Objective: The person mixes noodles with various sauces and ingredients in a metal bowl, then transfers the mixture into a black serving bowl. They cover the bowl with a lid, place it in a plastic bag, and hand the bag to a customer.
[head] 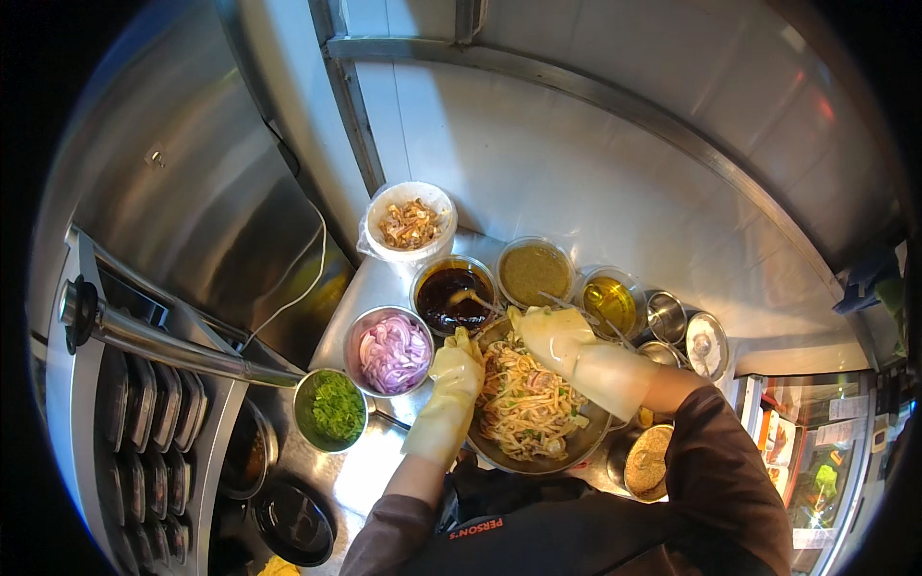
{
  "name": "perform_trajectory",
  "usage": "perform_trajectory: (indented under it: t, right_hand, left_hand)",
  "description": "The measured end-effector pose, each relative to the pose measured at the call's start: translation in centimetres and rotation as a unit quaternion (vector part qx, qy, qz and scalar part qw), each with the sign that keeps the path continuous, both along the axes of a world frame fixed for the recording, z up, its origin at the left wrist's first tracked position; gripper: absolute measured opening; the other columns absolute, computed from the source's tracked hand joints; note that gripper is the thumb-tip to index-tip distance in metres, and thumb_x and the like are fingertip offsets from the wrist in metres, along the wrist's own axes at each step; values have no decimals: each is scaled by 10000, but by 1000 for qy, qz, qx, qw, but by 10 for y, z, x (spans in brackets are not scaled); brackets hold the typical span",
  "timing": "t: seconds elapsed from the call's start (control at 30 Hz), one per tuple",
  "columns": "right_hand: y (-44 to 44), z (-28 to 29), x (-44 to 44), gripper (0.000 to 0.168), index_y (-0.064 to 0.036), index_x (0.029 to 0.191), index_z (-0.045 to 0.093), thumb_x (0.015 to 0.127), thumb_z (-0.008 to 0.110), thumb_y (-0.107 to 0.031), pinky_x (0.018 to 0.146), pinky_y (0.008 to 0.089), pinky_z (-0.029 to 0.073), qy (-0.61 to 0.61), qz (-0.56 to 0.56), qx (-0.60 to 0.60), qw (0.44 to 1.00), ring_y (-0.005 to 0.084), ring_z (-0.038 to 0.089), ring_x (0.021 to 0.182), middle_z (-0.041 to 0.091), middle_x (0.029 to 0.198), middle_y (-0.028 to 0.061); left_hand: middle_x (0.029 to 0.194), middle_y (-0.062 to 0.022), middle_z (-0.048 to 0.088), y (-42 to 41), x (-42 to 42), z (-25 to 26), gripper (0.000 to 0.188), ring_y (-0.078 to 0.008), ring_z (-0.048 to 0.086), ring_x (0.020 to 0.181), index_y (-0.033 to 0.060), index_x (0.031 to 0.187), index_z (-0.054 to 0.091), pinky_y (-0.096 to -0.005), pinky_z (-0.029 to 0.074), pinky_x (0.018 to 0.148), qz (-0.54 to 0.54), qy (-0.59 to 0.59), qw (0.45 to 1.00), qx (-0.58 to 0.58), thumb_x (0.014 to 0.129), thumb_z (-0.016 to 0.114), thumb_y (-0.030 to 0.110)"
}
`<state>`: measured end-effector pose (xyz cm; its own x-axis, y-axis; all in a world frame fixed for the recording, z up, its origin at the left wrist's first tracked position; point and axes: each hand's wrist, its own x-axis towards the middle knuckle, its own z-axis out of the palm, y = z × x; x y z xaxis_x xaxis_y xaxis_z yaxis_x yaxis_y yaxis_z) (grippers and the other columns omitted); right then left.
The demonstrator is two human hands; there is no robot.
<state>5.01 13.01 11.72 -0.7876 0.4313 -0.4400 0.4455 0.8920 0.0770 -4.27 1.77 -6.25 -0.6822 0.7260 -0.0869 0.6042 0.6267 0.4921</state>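
Observation:
A wide steel bowl (529,466) of mixed noodles (529,403) with green and purple pieces stands close in front of me. My left hand (457,367), in a pale translucent glove, is at the bowl's left side with its fingers curled at the rim. Gloved the same way, my right hand (555,338) reaches over the noodles toward the far rim. Its fingertips are partly hidden, so I cannot tell whether they hold anything. Just left of my left hand is a metal bowl of sliced purple onion (392,351). Chopped greens (331,409) fill a metal container nearer me.
Beyond the bowl stand a tub of dark sauce (450,299), a greenish-brown sauce (536,272), yellow oil (609,306) and a white bucket (432,248) of brown pieces. Ground crumbs (648,461) sit at right. A black lid (294,522) and a rack of lidded trays (151,403) are at left.

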Motion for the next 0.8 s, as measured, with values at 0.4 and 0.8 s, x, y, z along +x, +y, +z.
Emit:
perform_trajectory:
  t: [0.4, 0.8]
  right_hand:
    - [25, -71, -30, 191, -41, 979, 682, 847, 631, -169, 742, 303, 454, 62, -111, -177, 976, 197, 586, 884, 657, 959, 120]
    - [59, -64, 57, 181, -70, 929, 714, 904, 618, -221, 520, 262, 410, 277, -374, -454, 760, 86, 512, 579, 655, 739, 14]
  left_hand:
    - [1166, -197, 569, -5, 1, 12, 553, -356, 607, 959, 56, 1402, 407, -456, 501, 799, -29, -10, 999, -35, 943, 438, 364]
    - [1205, -229, 552, -37, 29, 58, 529, -397, 573, 1045, 132, 1435, 362, -420, 466, 922, -110, -76, 989, 68, 929, 471, 244]
